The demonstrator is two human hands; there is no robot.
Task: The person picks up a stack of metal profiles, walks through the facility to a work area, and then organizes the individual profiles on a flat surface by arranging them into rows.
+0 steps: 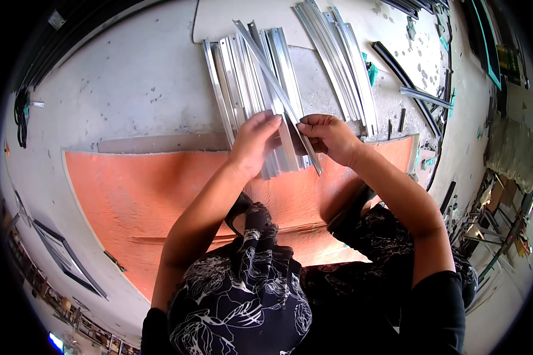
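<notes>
Long silvery metal profiles (237, 77) lie side by side in a bundle before me, their near ends reaching over an orange mat. My left hand (256, 142) is closed, thumb and fingers pinching a profile at the bundle's near part. My right hand (331, 139) pinches the lower part of a narrow metal profile (269, 77), which slants across the top of the bundle from far left to near right. The two hands are close together, with this slanted piece between them. The fingertips under the profiles are hidden.
A second stack of metal profiles (337, 65) lies farther right. Beyond it are a black bar (405, 83) and a short grey profile (426, 96) crossing near it. The orange mat (142, 201) spreads under my feet. A dark frame (68, 257) lies at the left.
</notes>
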